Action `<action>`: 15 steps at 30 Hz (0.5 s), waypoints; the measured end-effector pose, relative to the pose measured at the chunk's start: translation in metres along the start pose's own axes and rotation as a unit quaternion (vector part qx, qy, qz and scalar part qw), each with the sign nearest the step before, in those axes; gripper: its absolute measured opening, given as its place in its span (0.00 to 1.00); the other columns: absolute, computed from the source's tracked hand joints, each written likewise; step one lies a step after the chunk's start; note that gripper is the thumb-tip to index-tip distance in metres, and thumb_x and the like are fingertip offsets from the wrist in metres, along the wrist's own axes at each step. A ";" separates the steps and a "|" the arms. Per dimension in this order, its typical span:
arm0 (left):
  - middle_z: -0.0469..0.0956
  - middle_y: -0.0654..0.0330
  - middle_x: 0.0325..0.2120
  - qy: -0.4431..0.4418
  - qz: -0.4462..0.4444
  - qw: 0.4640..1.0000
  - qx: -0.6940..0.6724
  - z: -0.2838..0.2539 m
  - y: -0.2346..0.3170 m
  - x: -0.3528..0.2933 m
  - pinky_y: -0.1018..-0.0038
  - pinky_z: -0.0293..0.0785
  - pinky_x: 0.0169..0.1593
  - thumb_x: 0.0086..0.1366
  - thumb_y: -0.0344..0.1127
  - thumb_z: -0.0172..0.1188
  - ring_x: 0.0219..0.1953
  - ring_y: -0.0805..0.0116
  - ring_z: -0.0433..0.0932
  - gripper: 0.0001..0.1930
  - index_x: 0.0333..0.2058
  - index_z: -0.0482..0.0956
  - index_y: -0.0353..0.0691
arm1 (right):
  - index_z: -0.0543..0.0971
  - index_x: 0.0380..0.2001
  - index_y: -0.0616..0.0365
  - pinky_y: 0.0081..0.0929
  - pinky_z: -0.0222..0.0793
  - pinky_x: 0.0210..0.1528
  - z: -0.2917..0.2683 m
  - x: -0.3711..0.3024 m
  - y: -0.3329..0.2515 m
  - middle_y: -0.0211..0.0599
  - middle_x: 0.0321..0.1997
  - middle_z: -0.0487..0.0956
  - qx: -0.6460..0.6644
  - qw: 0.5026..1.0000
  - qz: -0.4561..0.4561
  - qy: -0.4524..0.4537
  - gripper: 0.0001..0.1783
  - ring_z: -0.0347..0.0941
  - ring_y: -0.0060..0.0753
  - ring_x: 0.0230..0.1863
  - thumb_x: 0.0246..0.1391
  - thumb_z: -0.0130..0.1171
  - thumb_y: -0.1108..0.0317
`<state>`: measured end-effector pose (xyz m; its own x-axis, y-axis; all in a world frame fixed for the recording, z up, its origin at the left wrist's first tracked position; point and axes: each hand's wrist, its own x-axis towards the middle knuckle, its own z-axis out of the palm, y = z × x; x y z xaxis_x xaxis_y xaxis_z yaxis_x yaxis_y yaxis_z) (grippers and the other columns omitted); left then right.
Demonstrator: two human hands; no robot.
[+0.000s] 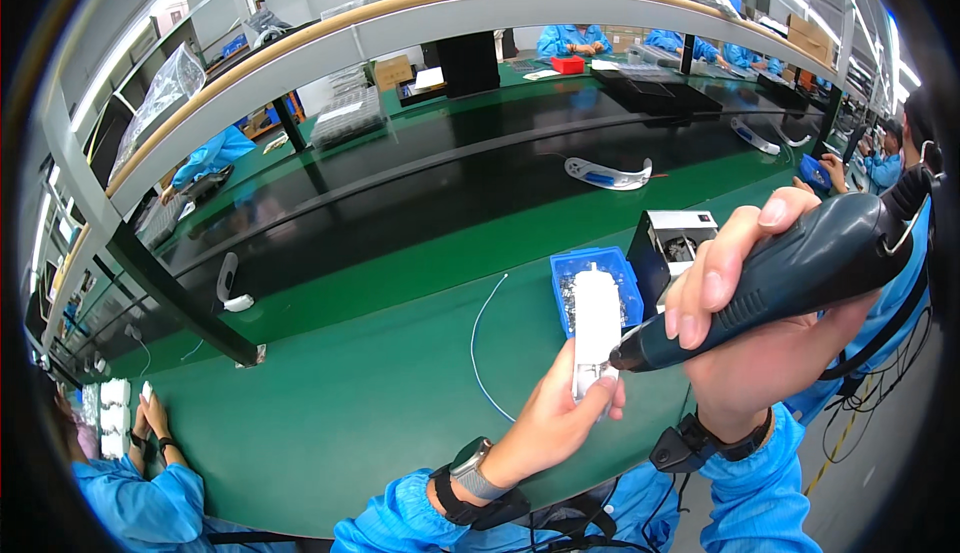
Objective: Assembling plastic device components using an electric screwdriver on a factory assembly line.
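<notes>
My left hand (555,415) grips a long white plastic housing (598,318) near its lower end, the thumb pressed on it. My right hand (745,368) is wrapped round a dark electric screwdriver (820,253), held slanting down to the left. The screwdriver's nose is at the housing's lower end, beside my left thumb; the bit itself is hard to make out. Just behind the housing stands a blue bin (632,298) holding many small metal pieces, partly hidden by the housing. A thin white cable (474,348) curves over the green bench top (340,408) left of my left hand.
A black and white box-shaped device (680,238) stands behind the screwdriver. Beyond runs a dark conveyor belt (450,178) with curved white parts (608,175) on it. A shelf frame post (180,293) rises at left. A co-worker's hands (150,415) are at lower left.
</notes>
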<state>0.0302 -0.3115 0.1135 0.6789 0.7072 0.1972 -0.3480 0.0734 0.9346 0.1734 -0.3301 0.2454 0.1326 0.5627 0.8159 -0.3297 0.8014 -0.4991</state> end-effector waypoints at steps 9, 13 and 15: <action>0.72 0.60 0.33 -0.005 -0.007 1.000 0.000 -0.006 -0.003 0.003 0.75 0.73 0.39 0.70 0.27 0.45 0.33 0.74 0.73 0.25 0.64 0.53 0.36 | 0.64 0.43 0.57 0.31 0.68 0.16 0.002 -0.004 0.011 0.43 0.23 0.72 0.008 1.000 0.012 0.013 0.34 0.67 0.34 0.12 0.62 0.33 0.33; 0.73 0.61 0.31 0.002 -0.003 1.000 -0.012 -0.003 -0.005 0.007 0.75 0.74 0.38 0.70 0.26 0.46 0.32 0.74 0.73 0.20 0.59 0.57 0.36 | 0.64 0.43 0.57 0.31 0.68 0.16 0.001 -0.010 0.013 0.43 0.23 0.72 0.000 1.000 0.004 0.019 0.35 0.67 0.33 0.12 0.61 0.33 0.32; 0.73 0.62 0.31 -0.004 0.004 1.000 0.004 -0.004 -0.003 0.007 0.76 0.73 0.38 0.70 0.26 0.46 0.32 0.75 0.73 0.20 0.59 0.57 0.36 | 0.64 0.44 0.57 0.31 0.68 0.16 0.002 -0.011 0.014 0.43 0.24 0.72 -0.008 1.000 -0.005 0.017 0.34 0.68 0.33 0.13 0.62 0.34 0.33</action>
<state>0.0332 -0.3038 0.1108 0.6805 0.7027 0.2076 -0.3484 0.0611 0.9353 0.1658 -0.3255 0.2303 0.1684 0.5605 0.8109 -0.3129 0.8105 -0.4952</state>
